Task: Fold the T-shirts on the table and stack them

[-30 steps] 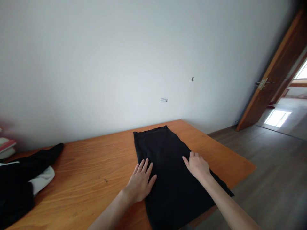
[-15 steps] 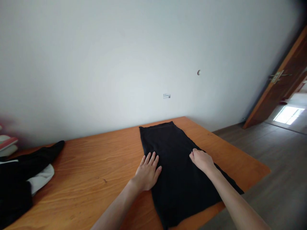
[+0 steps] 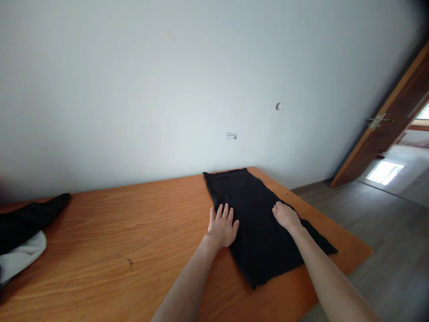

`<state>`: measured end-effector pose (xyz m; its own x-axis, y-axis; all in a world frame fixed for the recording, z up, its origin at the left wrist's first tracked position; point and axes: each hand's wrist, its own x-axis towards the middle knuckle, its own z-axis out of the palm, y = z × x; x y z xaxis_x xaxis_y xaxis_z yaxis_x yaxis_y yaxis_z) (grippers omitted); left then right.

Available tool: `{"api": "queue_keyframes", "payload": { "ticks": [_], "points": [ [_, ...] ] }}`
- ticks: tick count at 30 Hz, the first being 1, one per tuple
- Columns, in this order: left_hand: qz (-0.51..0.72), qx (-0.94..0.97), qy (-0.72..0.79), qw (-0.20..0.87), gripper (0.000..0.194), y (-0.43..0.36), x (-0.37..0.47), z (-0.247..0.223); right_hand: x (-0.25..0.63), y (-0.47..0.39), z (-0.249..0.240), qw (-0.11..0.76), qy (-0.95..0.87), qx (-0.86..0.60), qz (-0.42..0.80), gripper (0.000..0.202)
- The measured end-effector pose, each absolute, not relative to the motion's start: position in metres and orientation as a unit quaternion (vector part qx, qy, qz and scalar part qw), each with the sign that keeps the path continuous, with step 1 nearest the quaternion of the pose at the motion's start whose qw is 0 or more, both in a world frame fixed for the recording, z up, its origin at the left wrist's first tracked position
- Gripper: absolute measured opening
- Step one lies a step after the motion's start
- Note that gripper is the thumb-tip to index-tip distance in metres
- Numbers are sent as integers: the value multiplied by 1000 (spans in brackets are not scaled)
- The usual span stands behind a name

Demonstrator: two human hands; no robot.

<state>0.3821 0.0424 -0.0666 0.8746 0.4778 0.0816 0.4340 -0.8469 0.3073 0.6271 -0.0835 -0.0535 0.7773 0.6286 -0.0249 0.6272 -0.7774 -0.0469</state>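
A black garment lies spread nearly flat, its narrower end toward the wall and its wider end toward me. Its exact kind cannot be made out. My left hand rests palm down on its left edge, fingers spread. Near the right edge, my right hand is closed in a fist against the fabric, seemingly pinching some of it; the fingertips are hidden.
The garment lies at the right end of a wooden table, which meets a pale wall. Black and white clothes lie at the far left. Beyond the table's right edge are a grey floor and an open wooden door.
The garment has slid away from me and to the right, with both hands moving along on it. Its near edge now lies farther in on the table. The view has turned slightly right.
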Motion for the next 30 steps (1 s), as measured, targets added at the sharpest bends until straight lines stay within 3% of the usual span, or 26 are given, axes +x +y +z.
{"api": "queue_keyframes", "payload": {
  "ticks": [11, 18, 24, 30],
  "points": [
    [203, 932, 243, 176, 42, 33, 376, -62, 601, -78, -46, 16, -284, -958, -36, 45],
    [145, 963, 121, 191, 58, 11, 342, -63, 521, -59, -60, 47, -384, -922, -2, 68],
    [137, 961, 79, 225, 53, -14, 285, -61, 515, -64, -75, 29, -392, -919, 29, 82],
    [168, 962, 106, 188, 29, -5, 209, -48, 531, -72, -89, 25, -424, -905, 5, 77]
  ]
}}
